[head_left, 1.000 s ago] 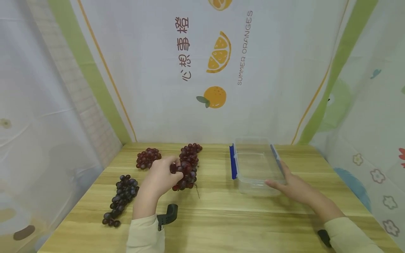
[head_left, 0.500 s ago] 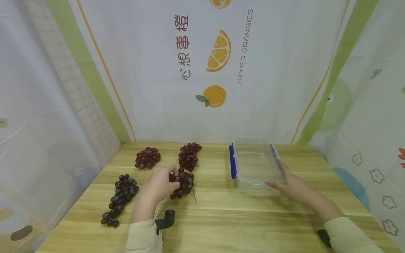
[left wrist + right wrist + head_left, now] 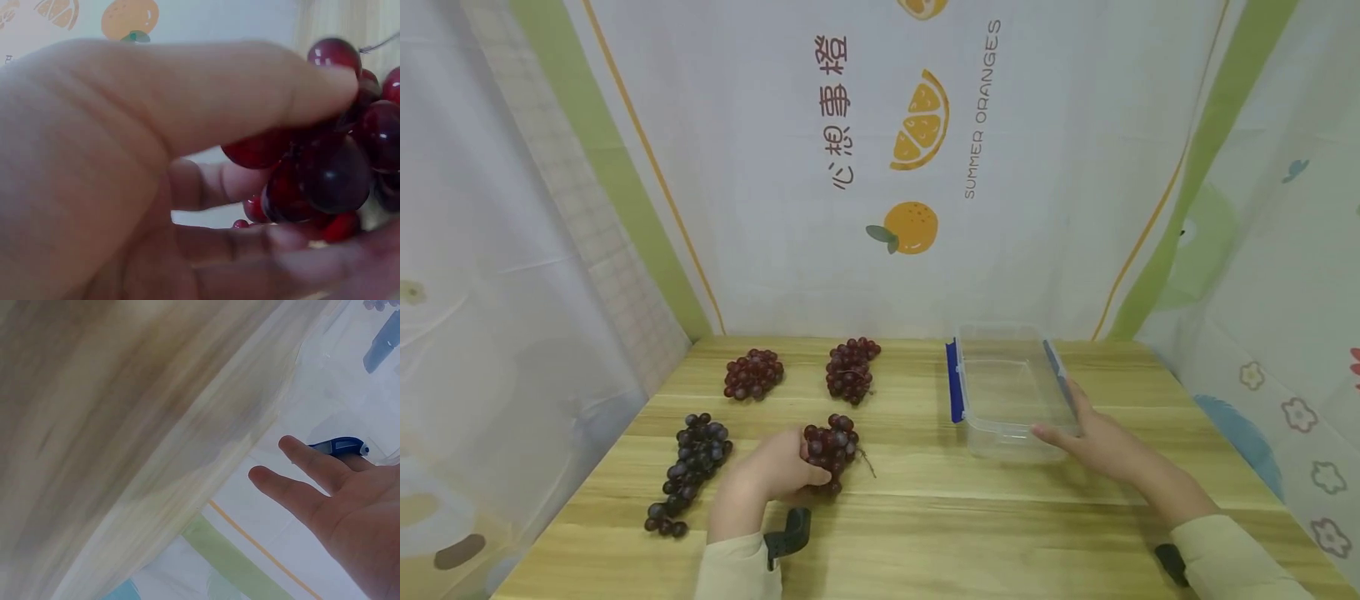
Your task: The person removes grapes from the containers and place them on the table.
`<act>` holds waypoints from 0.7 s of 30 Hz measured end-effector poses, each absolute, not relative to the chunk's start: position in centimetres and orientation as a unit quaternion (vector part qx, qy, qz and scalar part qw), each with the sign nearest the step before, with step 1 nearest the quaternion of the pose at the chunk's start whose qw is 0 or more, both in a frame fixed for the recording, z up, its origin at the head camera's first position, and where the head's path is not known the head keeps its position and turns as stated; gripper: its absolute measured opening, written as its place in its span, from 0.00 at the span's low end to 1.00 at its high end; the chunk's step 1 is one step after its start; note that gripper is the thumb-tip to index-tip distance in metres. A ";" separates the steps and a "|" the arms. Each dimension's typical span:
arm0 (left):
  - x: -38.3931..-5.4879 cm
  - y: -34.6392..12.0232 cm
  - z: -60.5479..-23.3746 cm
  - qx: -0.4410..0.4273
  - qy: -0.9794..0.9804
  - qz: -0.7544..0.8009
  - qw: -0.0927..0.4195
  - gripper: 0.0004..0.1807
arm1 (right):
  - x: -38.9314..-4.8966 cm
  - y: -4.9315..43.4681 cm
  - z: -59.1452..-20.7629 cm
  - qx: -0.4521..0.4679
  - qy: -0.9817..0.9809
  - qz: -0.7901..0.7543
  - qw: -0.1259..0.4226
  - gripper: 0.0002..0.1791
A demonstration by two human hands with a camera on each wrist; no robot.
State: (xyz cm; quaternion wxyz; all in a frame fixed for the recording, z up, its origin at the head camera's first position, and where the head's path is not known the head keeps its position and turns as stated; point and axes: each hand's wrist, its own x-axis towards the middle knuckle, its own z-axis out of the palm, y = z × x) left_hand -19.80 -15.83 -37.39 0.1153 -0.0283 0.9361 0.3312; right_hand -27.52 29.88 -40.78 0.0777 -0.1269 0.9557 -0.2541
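Note:
My left hand grips a bunch of dark red grapes, its thumb across the near side. In the left wrist view the thumb and fingers lie around several shiny grapes, with the rest of the bunch cut off by the frame. To the right stands a clear plastic container, with blue clips along its sides. My right hand rests against its near right corner, thumb at the front rim. Straight fingers show on that right hand in the right wrist view, beside a blue clip.
Two red grape bunches lie farther back: one on the left and one in the middle. A black grape bunch lies on the left of the wooden table. A printed curtain hangs behind the table.
My left hand has drawn the held grape bunch toward me, away from the red bunch at the back middle. The right hand and the container have stayed in place.

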 end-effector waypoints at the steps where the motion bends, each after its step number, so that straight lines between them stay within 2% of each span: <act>1: -19.7 -15.8 -37.5 -0.036 0.932 0.337 0.127 0.17 | -27.5 29.9 -40.8 -0.126 0.956 -0.254 0.078 0.67; 4: -19.4 -15.9 -37.8 -0.050 0.928 0.337 0.153 0.18 | -27.5 29.8 -40.9 -0.126 0.956 -0.255 0.080 0.67; 6: -19.1 -16.0 -38.0 -0.056 0.926 0.333 0.167 0.24 | -27.5 29.9 -41.0 -0.125 0.955 -0.256 0.083 0.66; 9: -18.9 -16.1 -38.3 -0.056 0.928 0.325 0.171 0.25 | -27.5 30.0 -41.2 -0.124 0.955 -0.257 0.084 0.66; 21: -18.7 -16.5 -38.7 -0.061 0.914 0.362 0.170 0.50 | -27.3 29.9 -40.8 -0.126 0.954 -0.258 0.085 0.66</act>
